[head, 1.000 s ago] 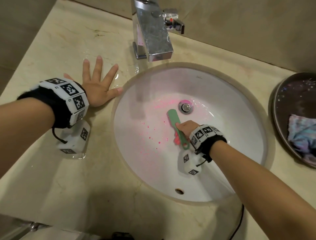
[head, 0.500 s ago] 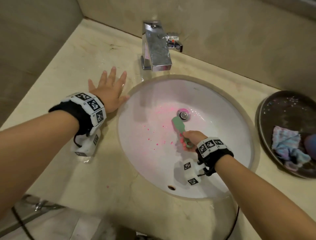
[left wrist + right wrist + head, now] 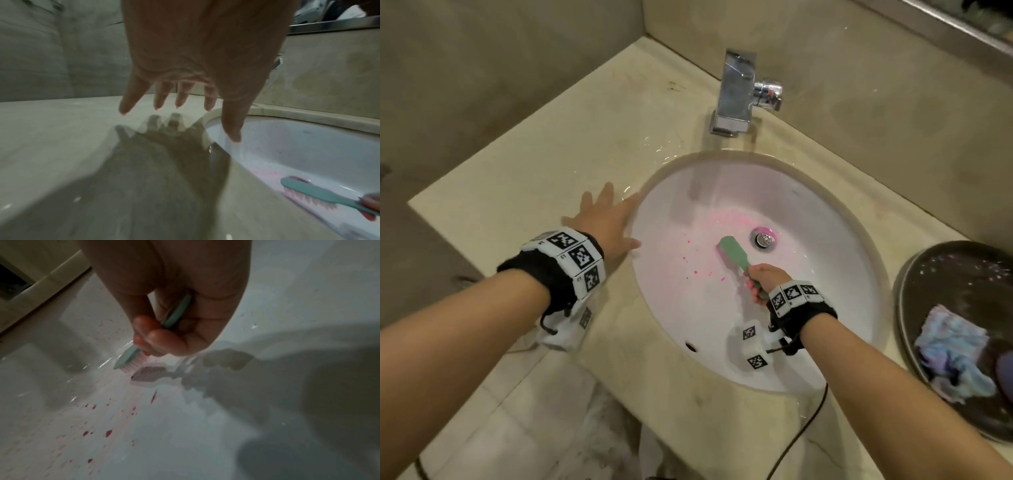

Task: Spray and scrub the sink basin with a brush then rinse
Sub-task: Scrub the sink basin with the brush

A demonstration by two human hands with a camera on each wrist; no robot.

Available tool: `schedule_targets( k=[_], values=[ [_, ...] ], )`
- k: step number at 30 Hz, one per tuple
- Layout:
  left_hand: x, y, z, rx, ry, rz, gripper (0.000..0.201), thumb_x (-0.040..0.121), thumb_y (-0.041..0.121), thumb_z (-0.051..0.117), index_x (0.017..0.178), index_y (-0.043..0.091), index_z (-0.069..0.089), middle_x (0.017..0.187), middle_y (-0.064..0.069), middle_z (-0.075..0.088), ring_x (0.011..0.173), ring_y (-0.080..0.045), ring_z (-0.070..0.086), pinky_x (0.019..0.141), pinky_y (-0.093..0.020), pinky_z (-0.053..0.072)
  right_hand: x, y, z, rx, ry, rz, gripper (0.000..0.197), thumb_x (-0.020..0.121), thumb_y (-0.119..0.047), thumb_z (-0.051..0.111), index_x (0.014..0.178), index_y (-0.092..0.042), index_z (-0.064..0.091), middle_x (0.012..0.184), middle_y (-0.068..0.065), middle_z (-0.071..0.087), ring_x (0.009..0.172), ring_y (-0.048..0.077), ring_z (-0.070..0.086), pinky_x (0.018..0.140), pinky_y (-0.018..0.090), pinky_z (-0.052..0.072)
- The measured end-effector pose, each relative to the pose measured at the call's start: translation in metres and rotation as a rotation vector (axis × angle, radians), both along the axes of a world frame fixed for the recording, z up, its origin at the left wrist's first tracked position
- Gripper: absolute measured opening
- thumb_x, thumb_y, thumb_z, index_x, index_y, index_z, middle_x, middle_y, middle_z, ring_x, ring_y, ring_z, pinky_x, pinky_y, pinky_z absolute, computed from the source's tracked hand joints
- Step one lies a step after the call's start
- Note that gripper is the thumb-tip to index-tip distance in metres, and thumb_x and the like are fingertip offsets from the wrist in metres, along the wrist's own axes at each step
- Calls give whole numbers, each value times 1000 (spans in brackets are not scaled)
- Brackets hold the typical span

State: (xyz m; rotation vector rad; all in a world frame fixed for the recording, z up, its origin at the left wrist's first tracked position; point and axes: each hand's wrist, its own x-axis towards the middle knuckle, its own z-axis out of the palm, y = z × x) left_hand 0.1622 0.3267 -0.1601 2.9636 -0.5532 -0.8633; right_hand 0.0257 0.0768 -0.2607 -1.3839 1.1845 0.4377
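My right hand (image 3: pixel 765 279) curls round the green scrub brush (image 3: pixel 734 257), bristles down mid-frame in the sink basin (image 3: pixel 825 274), just left of the drain (image 3: pixel 763 238). Left hand (image 3: pixel 607 219) hovers, fingers spread, over the counter (image 3: pixel 551 164) — a wet handle could slip and fling pink spatter outward
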Motion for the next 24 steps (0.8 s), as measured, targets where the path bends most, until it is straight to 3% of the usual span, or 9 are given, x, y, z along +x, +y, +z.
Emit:
schedule_targets(
  k=[5,8,12,17,20,22,24],
  values=[
    [-12,9,-11,25,68,91,81,90,50,50,148,40,-6,156,8,-18,143,-37,-9,102,-70,23,11,-1,-10,-64,17,23,25,94,-16,51,70,-13,55,57,3,48,35,11,36,39,16,31],
    [-12,9,-13,4,79,103,81,91,50,49,148,40,-7,155,9,-20,143,-36,-13,101,-73,20,19,1,-16,-68,4,81,26,93,-15,52,68,-13,55,56,3,48,35,11,38,39,17,31],
    [-12,8,-11,-7,98,122,83,89,50,53,147,42,-5,155,10,-20,143,-33,-15,101,-73,18,22,-6,-25,-141,48,343,30,94,-21,50,65,-15,56,59,1,51,47,13,42,46,24,34],
    [-12,8,-11,-5,97,121,83,88,51,54,147,43,-4,156,9,-18,143,-33,-15,100,-74,18,26,-37,-27,-279,166,322,48,95,-36,49,53,-14,57,47,-2,53,48,14,43,53,25,33],
    [-12,8,-10,-8,97,130,83,88,51,54,147,43,-3,156,10,-18,143,-32,-15,99,-75,18,36,-22,-24,-143,171,272,41,95,-33,50,61,-11,54,56,1,52,46,12,41,42,20,33],
    [-12,8,-11,-15,97,135,83,87,51,54,147,44,-3,156,10,-18,143,-32,-15,99,-75,17,41,-3,-21,-42,176,381,44,97,-36,44,62,-11,52,57,0,47,45,11,37,35,19,28],
    [-12,8,-11,-15,95,133,83,87,51,54,147,44,-3,156,10,-18,143,-32,-15,99,-75,17,43,3,-21,-18,179,445,46,98,-38,41,62,-12,52,55,-1,46,43,11,36,36,20,27]
  ],
)
